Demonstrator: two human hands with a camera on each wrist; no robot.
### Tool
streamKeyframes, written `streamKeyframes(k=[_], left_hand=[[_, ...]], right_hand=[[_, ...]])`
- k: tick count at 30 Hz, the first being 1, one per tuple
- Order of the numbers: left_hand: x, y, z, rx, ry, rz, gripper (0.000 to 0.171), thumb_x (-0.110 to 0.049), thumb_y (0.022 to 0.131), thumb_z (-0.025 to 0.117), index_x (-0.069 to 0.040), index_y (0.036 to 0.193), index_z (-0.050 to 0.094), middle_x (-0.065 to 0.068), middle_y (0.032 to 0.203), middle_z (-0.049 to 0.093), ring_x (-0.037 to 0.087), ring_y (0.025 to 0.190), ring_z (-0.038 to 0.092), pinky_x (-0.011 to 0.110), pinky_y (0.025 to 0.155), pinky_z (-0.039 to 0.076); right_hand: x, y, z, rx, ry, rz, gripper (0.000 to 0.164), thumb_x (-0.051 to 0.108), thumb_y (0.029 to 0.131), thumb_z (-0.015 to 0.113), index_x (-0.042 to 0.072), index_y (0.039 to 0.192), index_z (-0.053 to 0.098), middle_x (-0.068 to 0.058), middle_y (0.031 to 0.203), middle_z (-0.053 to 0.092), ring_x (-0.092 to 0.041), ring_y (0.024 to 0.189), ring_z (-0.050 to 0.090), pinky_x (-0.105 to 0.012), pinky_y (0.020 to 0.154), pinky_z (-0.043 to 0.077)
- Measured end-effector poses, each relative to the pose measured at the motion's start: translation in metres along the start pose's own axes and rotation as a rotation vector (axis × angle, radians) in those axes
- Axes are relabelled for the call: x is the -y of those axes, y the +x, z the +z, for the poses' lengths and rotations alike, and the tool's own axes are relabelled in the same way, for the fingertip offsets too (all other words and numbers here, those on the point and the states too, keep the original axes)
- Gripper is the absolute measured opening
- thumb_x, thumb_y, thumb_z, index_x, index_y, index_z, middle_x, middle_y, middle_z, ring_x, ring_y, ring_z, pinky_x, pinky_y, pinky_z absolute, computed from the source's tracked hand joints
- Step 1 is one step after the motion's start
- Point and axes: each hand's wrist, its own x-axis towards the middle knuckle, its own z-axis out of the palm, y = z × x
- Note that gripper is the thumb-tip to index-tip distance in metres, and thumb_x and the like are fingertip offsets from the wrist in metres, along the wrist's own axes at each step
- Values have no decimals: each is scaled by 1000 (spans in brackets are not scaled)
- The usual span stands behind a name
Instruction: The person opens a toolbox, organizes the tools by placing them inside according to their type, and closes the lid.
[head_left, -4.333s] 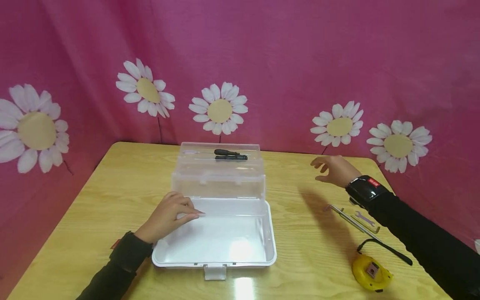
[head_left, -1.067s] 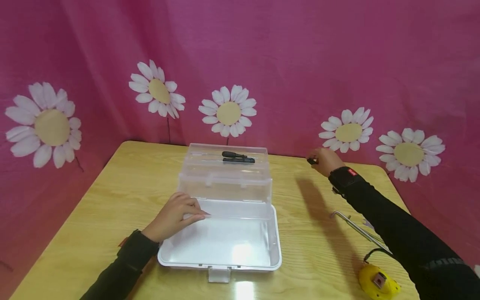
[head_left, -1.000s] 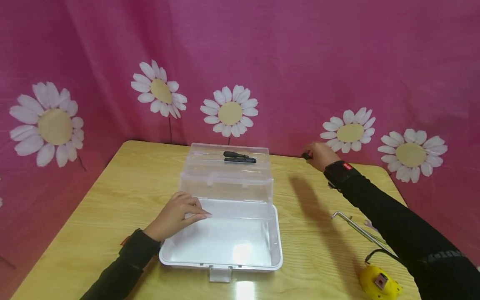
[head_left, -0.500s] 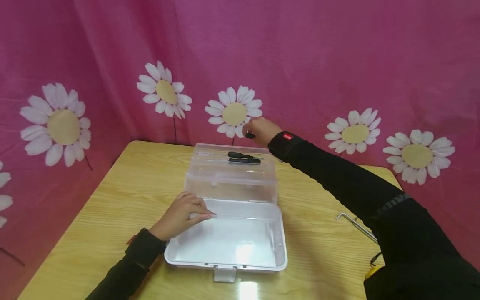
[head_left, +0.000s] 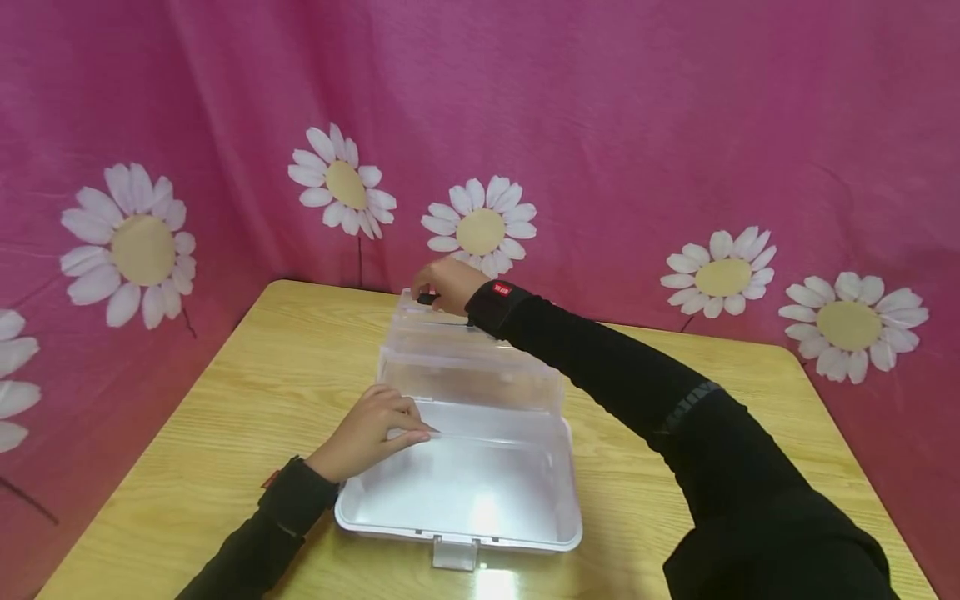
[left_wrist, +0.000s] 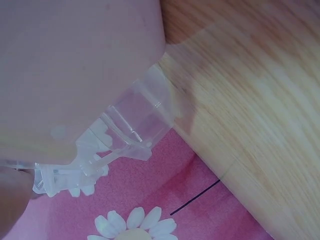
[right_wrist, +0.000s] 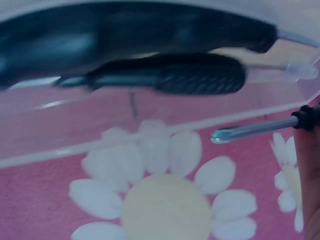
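Note:
A white toolbox (head_left: 450,533) with a clear lid (head_left: 480,379) stands open on the table, the lid folded toward the curtain. My left hand (head_left: 375,433) reaches over its left side, thumb and fingertips pinching a clear plastic edge inside. In the left wrist view, a finger (left_wrist: 12,195) meets that clear plastic part (left_wrist: 50,175). Above the back of the lid, my right hand (head_left: 450,283) grips a screwdriver (head_left: 427,298); its metal shaft shows in the right wrist view. Two black-handled screwdrivers (right_wrist: 140,35) lie in the lid, mostly hidden by my right hand in the head view.
The wooden table (head_left: 210,417) extends to both sides of the box. A pink curtain (head_left: 600,150) with daisies hangs close behind it. My right sleeve (head_left: 675,417) crosses over the table's right half and covers part of it.
My right hand, holding nothing at first, took up the screwdriver at the right and carried it left over the lid. My left hand stays put. Tape measure and hex keys have dropped from sight.

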Motion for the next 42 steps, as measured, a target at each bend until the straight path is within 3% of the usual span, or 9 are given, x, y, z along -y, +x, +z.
streamKeyframes(k=[17, 24, 29, 35, 42], left_hand=[[-11, 8, 8, 73, -54, -64, 16, -35, 86, 65, -26, 93, 77, -13, 78, 60, 5, 84, 52, 38, 95, 36], [-12, 10, 9, 71, -49, -45, 16, -34, 86, 65, -26, 93, 77, -13, 78, 60, 5, 83, 51, 37, 94, 36], [-12, 11, 11, 65, -41, -30, 17, -35, 87, 64, -26, 94, 77, -13, 78, 60, 5, 83, 51, 37, 94, 36], [-11, 9, 10, 52, -28, -33, 17, -35, 87, 64, -26, 93, 77, -13, 79, 61, 4, 84, 52, 37, 94, 36], [-5, 1, 1, 35, -24, -84, 15, -32, 86, 66, -25, 93, 77, -15, 79, 61, 5, 86, 52, 39, 93, 37]], right_hand=[[0, 1, 22, 24, 39, 48, 17, -1, 80, 68, 5, 96, 71, -8, 93, 71, -19, 89, 64, -28, 83, 51], [-3, -5, 23, 26, 16, 43, 20, 1, 82, 69, 5, 101, 71, -9, 96, 71, -20, 91, 64, -27, 84, 52], [-6, -15, 15, 12, 46, 94, 27, 4, 82, 70, 5, 109, 69, -10, 102, 70, -21, 95, 63, -29, 85, 52], [-17, -42, -9, -80, 64, 89, 33, 5, 80, 73, 3, 112, 67, -12, 105, 70, -23, 94, 64, -31, 86, 51], [-34, -107, -36, -158, 68, 98, 34, 7, 78, 75, 3, 111, 68, -11, 100, 71, -23, 88, 65, -33, 80, 54]])
